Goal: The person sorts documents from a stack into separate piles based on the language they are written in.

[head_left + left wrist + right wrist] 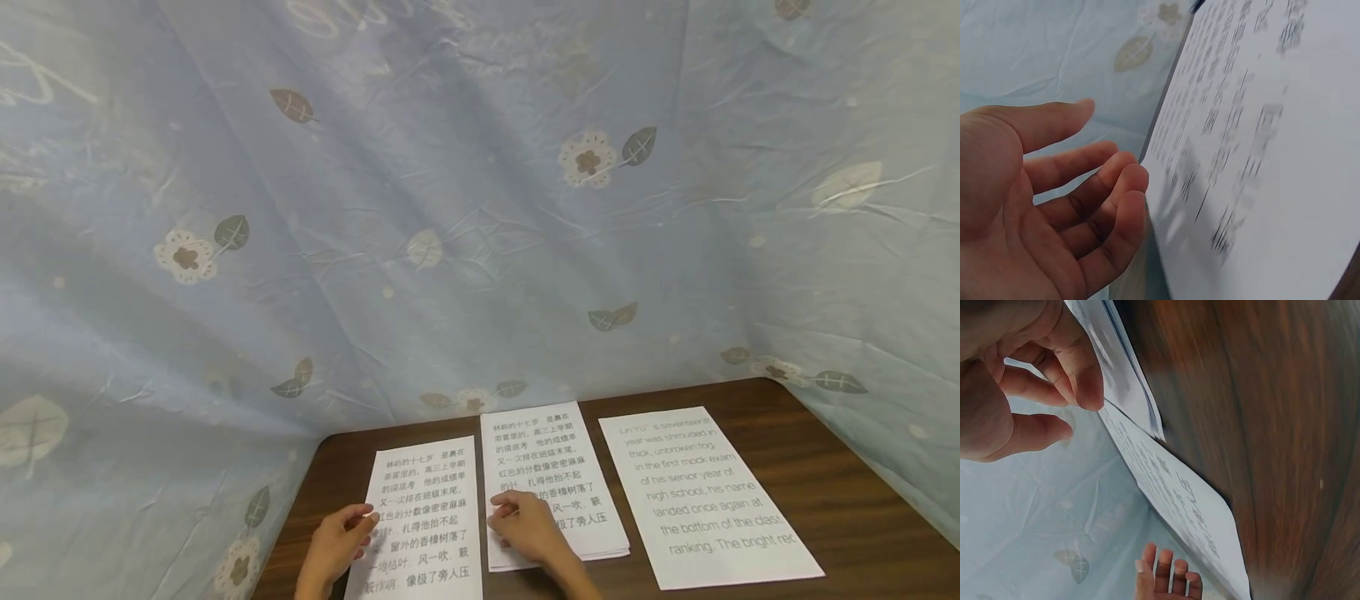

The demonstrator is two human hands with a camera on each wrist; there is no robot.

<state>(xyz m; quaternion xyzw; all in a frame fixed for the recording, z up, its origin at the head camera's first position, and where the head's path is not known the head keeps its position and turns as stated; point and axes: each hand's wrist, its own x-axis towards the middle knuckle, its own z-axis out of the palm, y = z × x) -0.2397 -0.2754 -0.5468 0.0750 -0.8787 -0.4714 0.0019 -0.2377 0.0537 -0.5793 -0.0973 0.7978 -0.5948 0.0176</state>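
Observation:
My left hand (336,546) is at the left edge of a sheet printed with Chinese text (431,500). Its fingers are loosely bent, and the left wrist view shows nothing between thumb and fingers, with the printed sheet (1241,125) beside the fingertips. My right hand (528,527) hovers over the left part of a paper stack (540,450), whose top page carries the same Chinese text. In the right wrist view its thumb and fingers (1088,387) stand apart, holding nothing, and the paper stack (1125,375) lies beyond them.
A sheet with English text (697,500) lies on the right side of the dark wooden table (795,450). A pale blue cloth (480,208) with leaves and flowers hangs behind the table and along its sides.

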